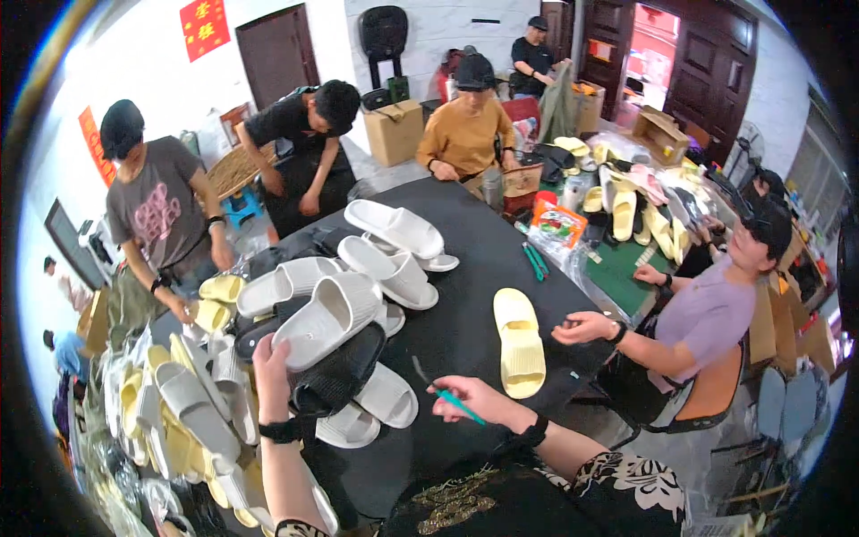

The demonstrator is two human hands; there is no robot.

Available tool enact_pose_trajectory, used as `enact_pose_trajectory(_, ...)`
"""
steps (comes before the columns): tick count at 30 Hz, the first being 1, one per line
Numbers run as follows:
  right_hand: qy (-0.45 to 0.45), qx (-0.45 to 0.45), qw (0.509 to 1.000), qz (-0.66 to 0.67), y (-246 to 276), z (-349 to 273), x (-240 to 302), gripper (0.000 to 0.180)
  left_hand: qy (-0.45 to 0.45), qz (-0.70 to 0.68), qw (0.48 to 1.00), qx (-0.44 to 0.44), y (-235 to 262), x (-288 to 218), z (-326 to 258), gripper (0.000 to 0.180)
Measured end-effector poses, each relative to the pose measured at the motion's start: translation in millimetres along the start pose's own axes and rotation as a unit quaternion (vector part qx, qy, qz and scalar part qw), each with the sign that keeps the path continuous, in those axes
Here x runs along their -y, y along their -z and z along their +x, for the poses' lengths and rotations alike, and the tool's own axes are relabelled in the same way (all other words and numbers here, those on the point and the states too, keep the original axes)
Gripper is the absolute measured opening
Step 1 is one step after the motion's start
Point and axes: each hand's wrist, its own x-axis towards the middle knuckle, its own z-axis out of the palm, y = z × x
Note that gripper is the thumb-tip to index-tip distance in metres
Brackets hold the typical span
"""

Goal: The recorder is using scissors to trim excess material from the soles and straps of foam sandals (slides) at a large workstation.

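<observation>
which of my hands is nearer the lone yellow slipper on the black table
Right. Your right hand, holding a tool, is by the near end of the yellow slipper; your left hand is farther left, holding a grey slipper.

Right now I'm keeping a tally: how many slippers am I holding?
1: grey slipper in your left hand; right hand holds a turquoise-handled tool. Another underneath could be hidden.

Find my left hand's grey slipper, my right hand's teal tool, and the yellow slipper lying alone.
Grey slipper (317, 332): head view, on the footbed.
Teal tool (460, 405): head view, on the handle.
Yellow slipper (521, 352): head view, on the strap.
</observation>
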Motion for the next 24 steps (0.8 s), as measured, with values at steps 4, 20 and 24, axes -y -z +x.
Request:
enact_pose_trajectory(4, 0.055, 0.035, 0.995, 0.075, -17.9, 1.0, 33.7, 0.044, 0.004, -0.079, 0.997, -0.016, 12.1, -33.2, -18.5, 0.033)
enact_pose_trajectory(20, 0.090, -0.047, 0.978, 0.181, -9.7, -56.0, 18.7, 0.039, 0.038, 0.246, 0.930, 0.272, -26.6, 57.5, -162.1, 0.032)
enact_pose_trajectory(24, 0.048, -0.069, 0.981, 0.178, -1.5, -58.7, -11.0, 0.035, 0.056, 0.314, 0.908, 0.271, -9.2, 107.6, -170.0, 0.036)
